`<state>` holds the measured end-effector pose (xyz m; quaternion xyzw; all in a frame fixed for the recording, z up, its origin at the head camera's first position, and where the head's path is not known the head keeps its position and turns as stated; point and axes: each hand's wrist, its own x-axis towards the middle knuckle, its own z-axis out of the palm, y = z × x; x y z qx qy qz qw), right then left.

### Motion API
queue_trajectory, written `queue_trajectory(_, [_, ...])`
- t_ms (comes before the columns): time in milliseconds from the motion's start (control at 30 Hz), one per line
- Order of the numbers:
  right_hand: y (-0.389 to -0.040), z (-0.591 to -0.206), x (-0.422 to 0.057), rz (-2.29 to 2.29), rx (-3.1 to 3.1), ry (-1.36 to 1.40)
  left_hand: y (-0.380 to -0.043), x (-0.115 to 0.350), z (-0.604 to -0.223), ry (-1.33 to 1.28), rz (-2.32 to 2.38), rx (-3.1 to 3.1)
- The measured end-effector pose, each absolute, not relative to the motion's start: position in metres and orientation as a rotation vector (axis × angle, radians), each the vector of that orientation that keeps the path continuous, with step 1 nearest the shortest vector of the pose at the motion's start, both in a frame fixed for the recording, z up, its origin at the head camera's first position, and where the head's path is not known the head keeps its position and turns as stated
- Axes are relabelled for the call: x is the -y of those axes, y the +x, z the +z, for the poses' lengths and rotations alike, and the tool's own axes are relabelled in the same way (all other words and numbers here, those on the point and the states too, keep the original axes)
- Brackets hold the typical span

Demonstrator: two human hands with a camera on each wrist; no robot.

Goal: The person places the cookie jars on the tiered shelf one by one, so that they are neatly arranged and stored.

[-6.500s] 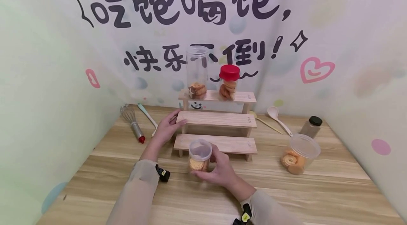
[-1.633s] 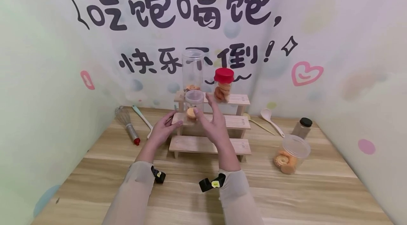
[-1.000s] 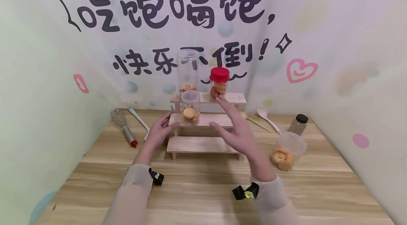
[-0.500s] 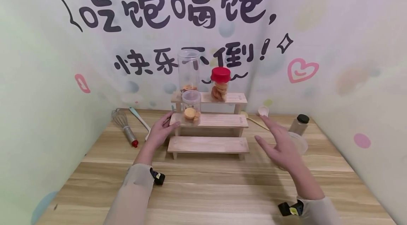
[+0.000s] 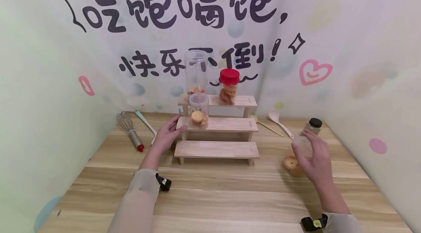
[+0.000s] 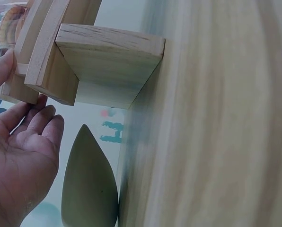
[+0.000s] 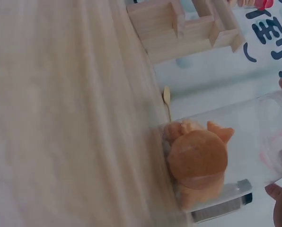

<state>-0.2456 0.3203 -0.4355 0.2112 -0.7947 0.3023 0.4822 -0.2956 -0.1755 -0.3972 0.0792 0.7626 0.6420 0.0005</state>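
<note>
My left hand (image 5: 165,136) holds the left end of the middle step of a three-tier wooden display stand (image 5: 227,125), thumb on its top. In the left wrist view the other fingers (image 6: 41,120) reach behind the stand's end. At the right, my right hand (image 5: 317,161) grips a wide clear cookie jar (image 7: 242,142) near its rim, thumb on one side and fingers on the other. The jar stands on the table with ring-shaped cookies (image 5: 291,164) inside. On the middle step sits a small clear jar (image 5: 198,108) with cookies.
A tall clear jar (image 5: 196,72) and a red-lidded cookie jar (image 5: 229,88) stand on the top step. A whisk (image 5: 131,130) and a teal-handled utensil (image 5: 144,121) lie left. A white ladle (image 5: 279,121), a yellow utensil (image 5: 269,127) and a black-capped bottle (image 5: 314,126) are right.
The small jar went from in front of the stand onto the middle step, and my right hand let go. That hand then moved right to the wide cookie jar. My left hand stayed on the stand.
</note>
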Motion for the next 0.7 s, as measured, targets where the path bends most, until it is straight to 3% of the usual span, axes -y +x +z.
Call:
queue_trajectory(333, [-0.246,-0.456,-0.323,0.883,1.902,0.427,-0.297,0.176,-0.399,0.275,2.046,-2.369])
queue_trajectory(700, [-0.244,-0.469,-0.311,1.285,2.196,0.054,-0.296,0.175,-0.399,0.25,2.021,-2.392])
